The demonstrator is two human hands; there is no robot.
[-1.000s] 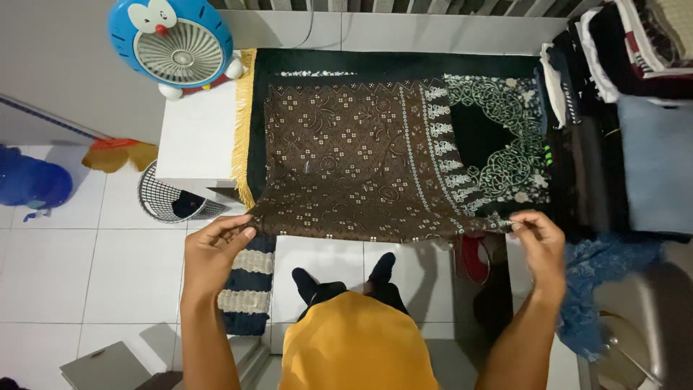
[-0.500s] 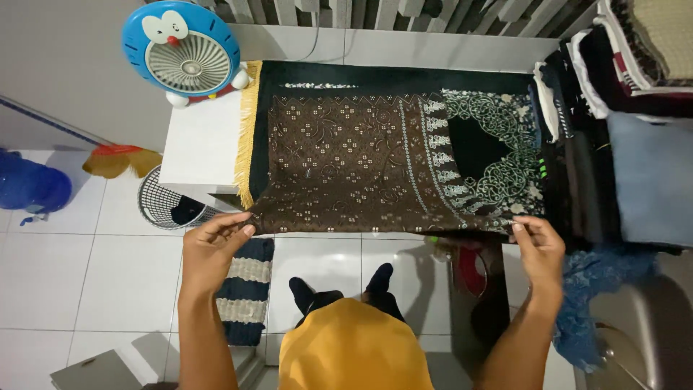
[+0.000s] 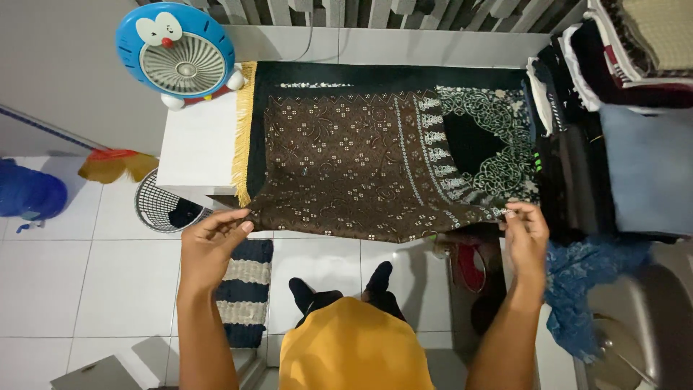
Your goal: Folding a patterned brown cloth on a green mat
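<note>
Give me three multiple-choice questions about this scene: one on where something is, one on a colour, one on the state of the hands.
1. Where does the cartoon-faced fan stand?
A. on the white table, left of the cloths
B. on the tiled floor
C. on the clothes pile

2. What colour is the fringe on the dark rug's left edge?
A. red
B. golden yellow
C. white

3. What are the two hands doing?
A. resting empty
B. both holding the fan
C. each pinching a near corner of the brown patterned cloth

Answers: 1 A, it sits on the table's back corner. 2 B, the tassels are yellow. 3 C, left hand and right hand each have a grip on the cloth's near edge.
</note>
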